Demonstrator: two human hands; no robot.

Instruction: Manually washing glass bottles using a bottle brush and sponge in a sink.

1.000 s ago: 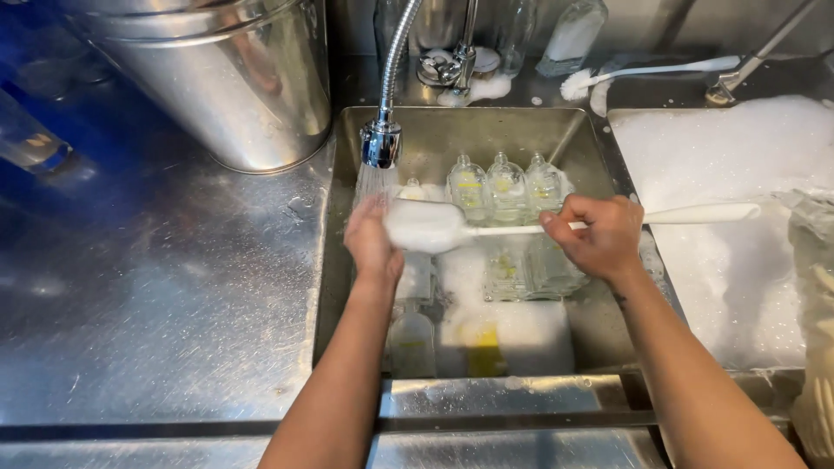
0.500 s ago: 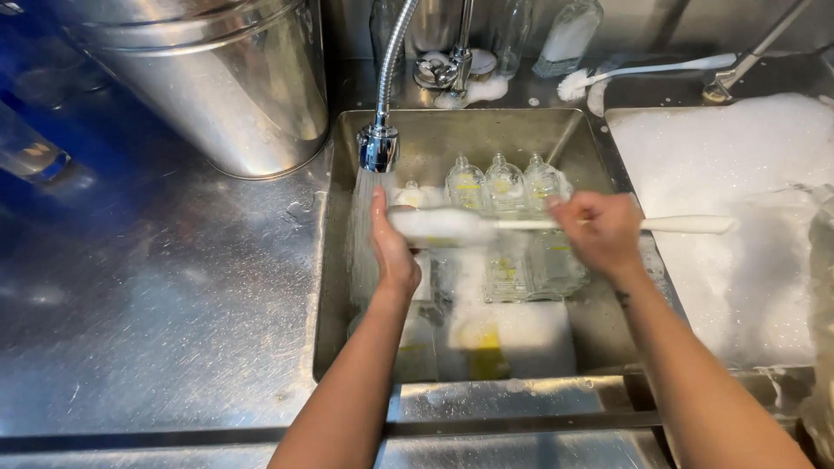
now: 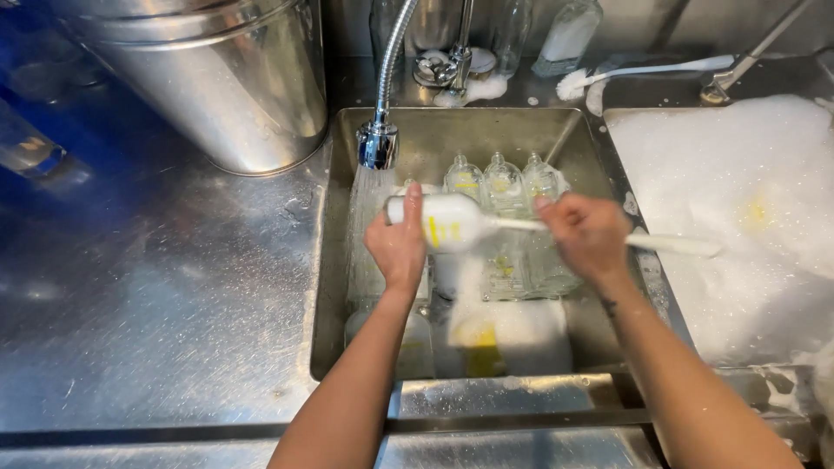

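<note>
Over sink [image 3: 556, 139] centre, under running tap [image 3: 379, 143]: left hand [image 3: 398, 246] clasping bottle [image 3: 447, 223], right hand [image 3: 588, 236] gripping brush [image 3: 669, 244] pushed inside. Behind, three bottles [image 3: 504, 181] along back wall; right, suds-filled basin [image 3: 738, 217].

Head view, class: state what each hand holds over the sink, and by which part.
The left hand grips a foamy glass bottle by its body, lying sideways. The right hand grips the white handle of a bottle brush pushed into the bottle's neck.

Sink basin [image 3: 452, 139] centre; spray faucet [image 3: 379, 143] over its left rear corner. Large pot [image 3: 200, 78] on counter left. Foam-filled basin [image 3: 738, 226] right. Bottles [image 3: 504, 178] in sink rear. Spare brush [image 3: 643, 71] on ledge behind.
</note>
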